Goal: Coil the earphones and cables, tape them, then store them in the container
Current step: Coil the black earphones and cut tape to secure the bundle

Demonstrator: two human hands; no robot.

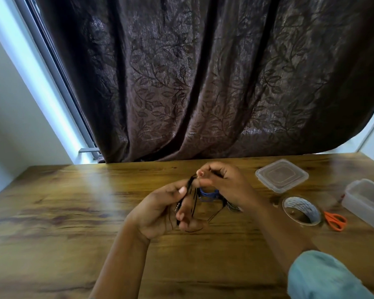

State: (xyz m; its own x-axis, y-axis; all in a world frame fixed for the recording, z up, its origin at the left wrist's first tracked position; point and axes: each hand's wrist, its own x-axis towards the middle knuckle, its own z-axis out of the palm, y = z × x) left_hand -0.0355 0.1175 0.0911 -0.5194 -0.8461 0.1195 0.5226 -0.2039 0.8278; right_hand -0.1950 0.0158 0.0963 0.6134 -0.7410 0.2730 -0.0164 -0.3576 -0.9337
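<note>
1. At the lower right of the frame, a light blue sleeve point(324, 277) covers the right forearm. The bare left forearm rises from the bottom centre.
2. The left hand point(164, 210) is just below the frame's centre, palm turned up. Its fingers curl round loops of the black earphone cable point(190, 186), and its thumb presses the strands from the side. A metal plug lies against its fingers.
3. One loop of the cable hangs down to the wooden table point(73, 212) under the left hand.
4. The right hand point(220, 182) is just above and to the right of the left. Its fingers are bent, and thumb and fingertips pinch the upper end of the same black cable.
5. Under the right hand a blue cable coil point(208, 194) lies on the table. Beside it, under the wrist, is a greyish bundle too blurred to identify.
6. To the right, a tape roll point(301, 210) lies flat, with orange scissors point(336, 221) just beside it.
7. At the right edge stands the clear plastic container point(367, 203), open on top. Its lid point(281, 175) lies apart, further back and to the left.
8. Behind the table a dark brown curtain point(203, 83) with a leaf pattern fills the upper frame, and a window frame point(58, 83) runs down the upper left.
</note>
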